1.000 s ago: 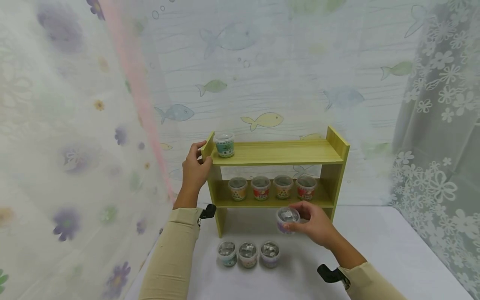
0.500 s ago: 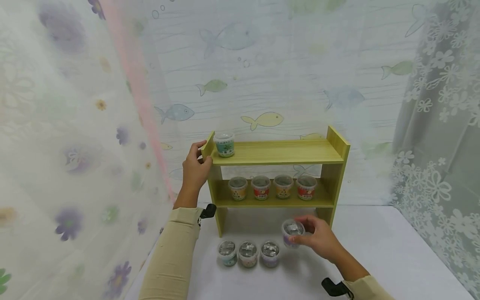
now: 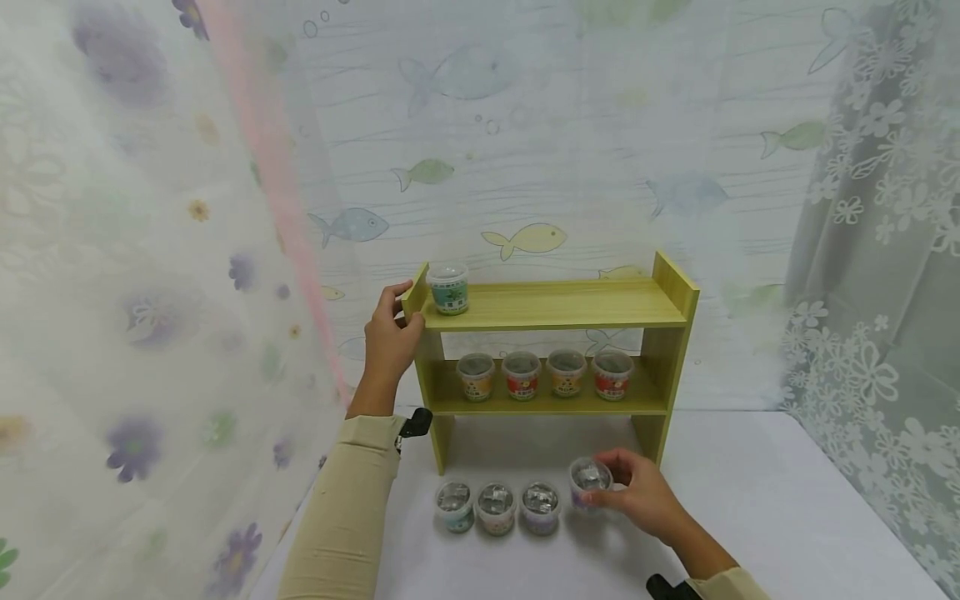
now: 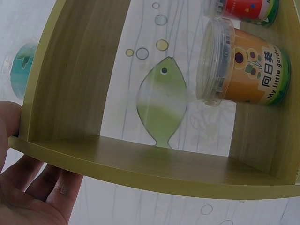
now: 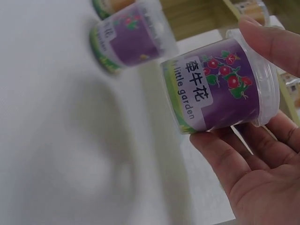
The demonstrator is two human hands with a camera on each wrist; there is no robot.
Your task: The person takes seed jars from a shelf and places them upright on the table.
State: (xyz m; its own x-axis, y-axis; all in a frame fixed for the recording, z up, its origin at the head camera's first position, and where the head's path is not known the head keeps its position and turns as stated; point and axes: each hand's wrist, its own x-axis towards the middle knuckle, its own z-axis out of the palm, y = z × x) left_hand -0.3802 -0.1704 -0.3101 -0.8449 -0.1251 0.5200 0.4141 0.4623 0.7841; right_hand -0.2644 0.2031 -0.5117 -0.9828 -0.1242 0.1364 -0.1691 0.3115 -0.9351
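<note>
My left hand (image 3: 390, 343) grips the upper left side panel of the yellow-green wooden shelf (image 3: 558, 304), thumb in front and fingers behind. With thumb and fingers, my right hand (image 3: 643, 498) holds a clear-lidded plastic cup (image 5: 222, 86) with a purple "little garden" label showing red flowers. That cup is over the white table, right of a row of lidded cups: a teal one (image 3: 455, 508), a pale orange one (image 3: 497, 510) and a purple one (image 3: 540, 510). In the right wrist view, its base shows above the table, with a shadow below.
On the top board stands a teal-labelled cup (image 3: 449, 290) at the left end. The middle board carries orange cups (image 3: 476, 379) and red cups (image 3: 522, 379) in alternation. A fish-patterned curtain (image 3: 525, 150) hangs behind, with a flowered curtain (image 3: 150, 333) at the left.
My right hand has brought the purple cup down and slightly right, from in front of the shelf's lower opening to beside the table row. My left hand stays on the side panel.
</note>
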